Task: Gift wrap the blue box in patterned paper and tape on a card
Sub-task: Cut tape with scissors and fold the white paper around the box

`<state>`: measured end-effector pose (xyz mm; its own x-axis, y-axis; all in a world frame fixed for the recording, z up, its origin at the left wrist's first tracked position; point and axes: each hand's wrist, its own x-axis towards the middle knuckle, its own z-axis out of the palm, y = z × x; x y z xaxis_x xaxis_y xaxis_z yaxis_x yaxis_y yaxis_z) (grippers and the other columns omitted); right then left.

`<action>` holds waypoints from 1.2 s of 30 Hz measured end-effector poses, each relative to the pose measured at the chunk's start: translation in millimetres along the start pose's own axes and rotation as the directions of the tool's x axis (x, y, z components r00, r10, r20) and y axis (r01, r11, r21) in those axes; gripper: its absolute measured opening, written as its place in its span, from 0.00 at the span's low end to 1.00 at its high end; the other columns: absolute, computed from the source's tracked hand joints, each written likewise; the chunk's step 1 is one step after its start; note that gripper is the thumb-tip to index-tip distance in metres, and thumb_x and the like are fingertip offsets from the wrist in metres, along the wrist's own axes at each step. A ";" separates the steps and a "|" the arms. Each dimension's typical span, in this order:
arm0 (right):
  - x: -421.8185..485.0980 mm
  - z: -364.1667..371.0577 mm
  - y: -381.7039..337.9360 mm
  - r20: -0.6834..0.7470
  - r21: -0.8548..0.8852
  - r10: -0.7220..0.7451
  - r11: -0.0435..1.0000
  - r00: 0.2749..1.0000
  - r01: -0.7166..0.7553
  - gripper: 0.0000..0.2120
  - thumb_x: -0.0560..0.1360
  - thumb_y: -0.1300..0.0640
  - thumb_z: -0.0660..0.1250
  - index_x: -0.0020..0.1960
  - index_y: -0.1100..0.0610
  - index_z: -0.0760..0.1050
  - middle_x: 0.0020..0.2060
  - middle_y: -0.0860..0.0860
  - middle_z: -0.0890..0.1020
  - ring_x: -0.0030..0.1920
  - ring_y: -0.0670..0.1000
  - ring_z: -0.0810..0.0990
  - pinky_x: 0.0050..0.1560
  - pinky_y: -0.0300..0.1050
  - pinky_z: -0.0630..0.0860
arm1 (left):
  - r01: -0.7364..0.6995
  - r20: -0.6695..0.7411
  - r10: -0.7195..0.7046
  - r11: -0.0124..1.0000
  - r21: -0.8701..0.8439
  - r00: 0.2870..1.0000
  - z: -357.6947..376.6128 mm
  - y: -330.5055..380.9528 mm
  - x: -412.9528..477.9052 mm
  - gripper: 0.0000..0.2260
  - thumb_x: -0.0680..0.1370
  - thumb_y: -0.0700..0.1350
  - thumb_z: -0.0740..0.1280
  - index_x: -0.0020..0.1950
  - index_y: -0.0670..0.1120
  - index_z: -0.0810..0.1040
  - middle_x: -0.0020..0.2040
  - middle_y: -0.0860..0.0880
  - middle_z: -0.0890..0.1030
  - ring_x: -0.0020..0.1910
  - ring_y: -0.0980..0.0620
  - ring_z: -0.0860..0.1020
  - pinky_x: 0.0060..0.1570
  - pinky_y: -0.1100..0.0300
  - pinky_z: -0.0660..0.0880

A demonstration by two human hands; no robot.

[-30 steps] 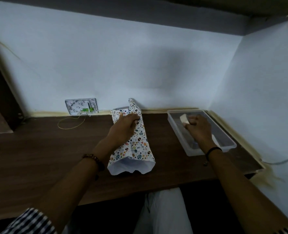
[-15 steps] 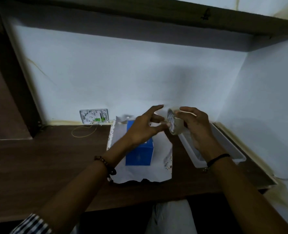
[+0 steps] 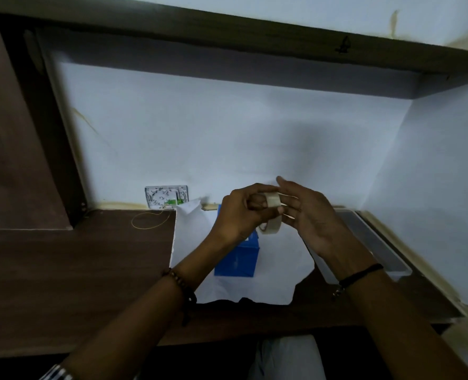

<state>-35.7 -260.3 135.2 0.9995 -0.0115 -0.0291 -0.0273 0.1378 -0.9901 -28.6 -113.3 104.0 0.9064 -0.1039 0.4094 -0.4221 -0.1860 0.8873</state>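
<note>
Well, the dark wooden counter [image 3: 63,270] carries a sheet of wrapping paper [image 3: 276,264], white side up, spread under and around the blue box [image 3: 237,259]. A clear plastic tray [image 3: 375,242] lies to the right of the box, past the paper's edge. The box stands on the paper, its far end hidden by the left hand [image 3: 241,215]. Both hands are raised above the box, meeting at a tape roll [image 3: 272,200]. The left fingers [image 3: 254,205] curl round the roll and grip it. The right hand [image 3: 309,215] has its fingers [image 3: 291,204] mostly straight and spread, resting against the roll's right side.
</note>
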 end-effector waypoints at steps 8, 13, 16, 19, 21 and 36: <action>-6.6 1.9 -5.7 0.005 0.106 0.131 0.986 0.991 -0.131 0.25 0.78 0.41 0.65 0.63 0.60 0.75 0.56 0.57 0.83 0.55 0.56 0.83 0.53 0.48 0.79 | 0.061 -0.005 -0.062 0.996 -0.059 0.998 -7.7 5.1 -2.7 0.12 0.77 0.43 0.72 0.60 0.44 0.83 0.50 0.54 0.83 0.44 0.61 0.82 0.40 0.68 0.80; -10.4 3.2 -5.7 0.004 0.121 0.143 0.982 0.990 -0.142 0.24 0.78 0.42 0.65 0.64 0.61 0.74 0.56 0.58 0.83 0.53 0.56 0.83 0.48 0.47 0.80 | 0.052 -0.072 -0.037 0.975 0.215 0.997 -12.0 5.7 0.2 0.13 0.76 0.53 0.72 0.58 0.50 0.85 0.56 0.52 0.84 0.47 0.54 0.82 0.43 0.56 0.82; -11.8 3.4 -4.4 0.012 0.105 0.156 0.982 0.988 -0.157 0.23 0.79 0.43 0.64 0.64 0.61 0.74 0.56 0.58 0.83 0.53 0.56 0.83 0.47 0.46 0.80 | 0.023 -0.118 0.028 0.913 0.408 0.993 -13.2 8.4 0.3 0.11 0.76 0.57 0.71 0.54 0.53 0.85 0.54 0.55 0.80 0.46 0.55 0.79 0.42 0.61 0.73; -12.6 2.8 -3.5 0.014 0.096 0.173 0.980 0.985 -0.174 0.24 0.79 0.43 0.64 0.64 0.61 0.73 0.56 0.58 0.83 0.53 0.56 0.83 0.47 0.47 0.80 | -0.014 -0.084 0.051 0.920 0.392 0.995 -16.0 11.1 1.9 0.08 0.77 0.54 0.71 0.52 0.52 0.84 0.54 0.54 0.81 0.46 0.55 0.79 0.45 0.57 0.77; -12.5 1.4 -3.4 0.005 0.104 0.177 0.979 0.984 -0.176 0.24 0.79 0.43 0.65 0.64 0.61 0.73 0.56 0.59 0.83 0.53 0.56 0.83 0.47 0.47 0.80 | -0.015 -0.072 0.044 0.932 0.362 0.996 -18.0 11.4 3.3 0.08 0.77 0.53 0.71 0.52 0.51 0.84 0.52 0.53 0.84 0.46 0.55 0.80 0.48 0.49 0.81; -6.4 -4.9 5.8 0.029 -0.111 0.036 0.993 0.999 -0.032 0.24 0.69 0.59 0.78 0.63 0.59 0.75 0.52 0.56 0.84 0.51 0.54 0.85 0.46 0.44 0.82 | -0.086 -0.049 0.144 0.794 0.602 0.988 -12.7 14.5 14.2 0.08 0.81 0.54 0.65 0.51 0.52 0.80 0.47 0.56 0.83 0.48 0.57 0.80 0.43 0.59 0.72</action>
<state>-42.4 -264.3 128.9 0.9979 0.0223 -0.0606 -0.0612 0.0271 -0.9978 -21.7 -105.0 125.3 0.8356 -0.0818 0.5432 -0.4231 -0.7265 0.5415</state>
